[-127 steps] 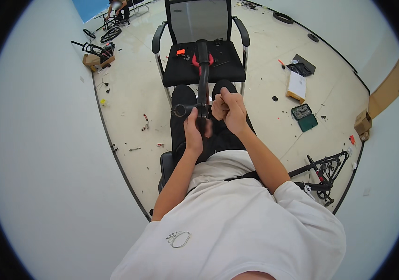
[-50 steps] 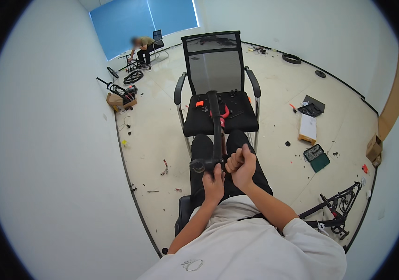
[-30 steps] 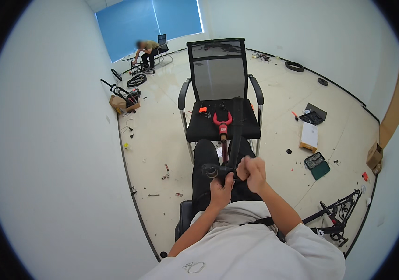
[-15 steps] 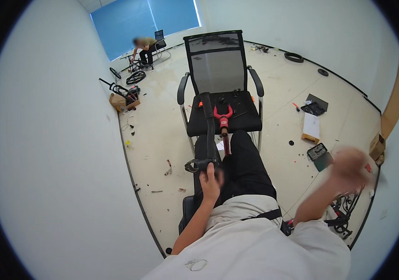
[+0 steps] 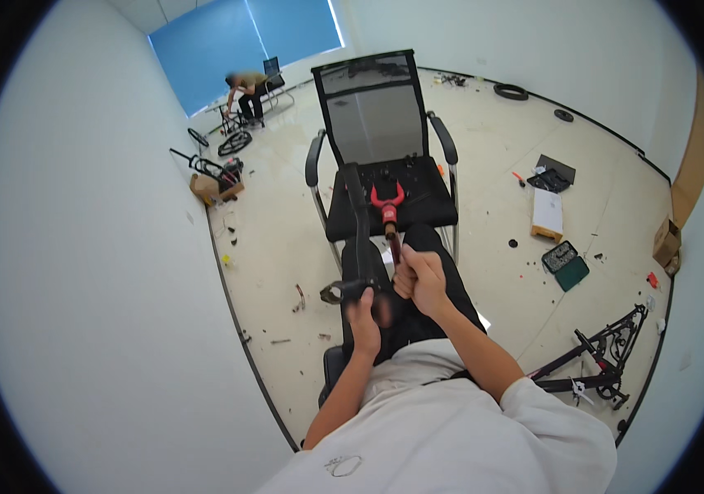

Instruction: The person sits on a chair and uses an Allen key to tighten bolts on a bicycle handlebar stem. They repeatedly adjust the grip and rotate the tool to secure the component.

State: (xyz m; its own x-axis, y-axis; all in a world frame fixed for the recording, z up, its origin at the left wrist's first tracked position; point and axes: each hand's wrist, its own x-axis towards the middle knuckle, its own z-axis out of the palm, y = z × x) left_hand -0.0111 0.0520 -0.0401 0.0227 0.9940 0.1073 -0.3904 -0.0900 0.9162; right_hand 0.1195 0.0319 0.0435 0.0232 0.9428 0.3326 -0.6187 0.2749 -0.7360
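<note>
A black bicycle handlebar [image 5: 361, 218] reaches from above your lap over the seat of the mesh-backed office chair [image 5: 372, 128] facing you, its near end meeting a black stem [image 5: 349, 291]. Your left hand [image 5: 365, 328] grips the stem near that joint, some fingers blurred; your right hand [image 5: 423, 281] is curled into a fist just beside it, and whether it holds anything cannot be told.

The work looks partway: bar and stem appear joined, while the stem's round clamp end shows bare. Beyond your fist, a red two-pronged piece [image 5: 389, 214], likely a fork part, lies on the seat among small dark parts, its shaft pointing toward you. A dark bicycle frame [image 5: 562, 384] lies wheelless on the floor to your right. What else remains is not visible.

Farther out on your right, a green case [image 5: 573, 277] lies open, one half filled with small pale pieces too fine to identify. Across the room at left, a cardboard box [image 5: 203, 189] holds dark tubes and parts, some jutting over its rim. The brown carton [image 5: 666, 241] by the right wall hides its contents.
</note>
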